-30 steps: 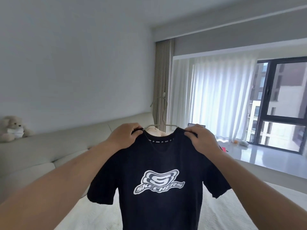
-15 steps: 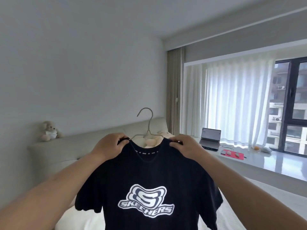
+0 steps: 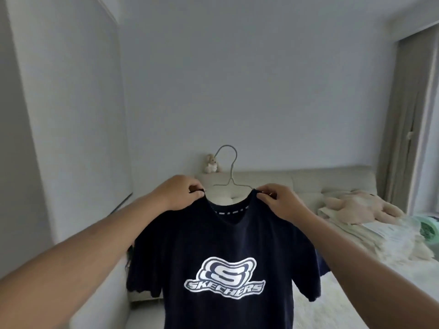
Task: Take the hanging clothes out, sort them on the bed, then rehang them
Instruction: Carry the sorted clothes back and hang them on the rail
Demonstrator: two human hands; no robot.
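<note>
I hold a dark navy T-shirt [image 3: 225, 245] with a white Skechers logo up in front of me, front side facing me. It sits on a grey wire hanger [image 3: 230, 169] whose hook sticks up above the collar. My left hand [image 3: 177, 194] pinches the shirt's left shoulder by the collar. My right hand [image 3: 281, 201] pinches the right shoulder the same way. The bed [image 3: 356, 293] lies below and to the right, with a pile of pale clothes [image 3: 351, 224] on it.
A beige padded headboard [image 3: 308, 184] runs along the far wall, with a small plush toy [image 3: 211, 163] on its left end. A large plush toy [image 3: 361, 206] lies on the bed. A white wall panel [image 3: 59, 115] stands at the left, a curtain [image 3: 408, 115] at the right.
My view has swung left, away from the window and laptop, toward the headboard and the left wall. The shirt stays held up between both hands in the same grip.
</note>
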